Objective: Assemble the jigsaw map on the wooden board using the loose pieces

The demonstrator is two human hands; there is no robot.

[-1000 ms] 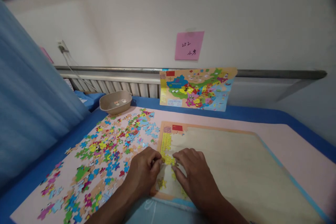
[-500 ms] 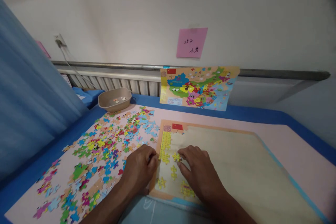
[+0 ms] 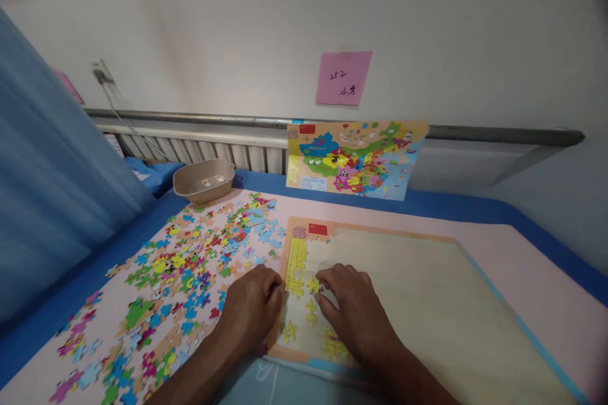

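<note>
My right hand [image 3: 354, 307] is closed in a pinch, thumb and forefinger at a yellow puzzle piece [image 3: 313, 285] over the puzzle board [image 3: 403, 266]. Just left of that piece, a joined strip of yellow pieces [image 3: 297, 259] runs along the board's left side. Curled at the left border of the board is my left hand [image 3: 251, 300]; whatever its fingertips may hold is hidden. Below the pinched piece lie a loose yellow piece [image 3: 311, 312] and another yellow piece [image 3: 288, 331]. My right hand partly covers a yellow cluster [image 3: 334, 344].
Many coloured pieces [image 3: 190, 259] spread over the pink sheet to the left. A beige basket [image 3: 204, 182] with a few pieces stands behind them. The printed map picture [image 3: 356, 158] leans upright at the back, below a metal rail [image 3: 503, 134]. A blue curtain [image 3: 57, 171] hangs at left.
The view has shifted slightly. My right hand has moved the yellow piece a little left, closer to the joined strip. My left hand stays at the board's border.
</note>
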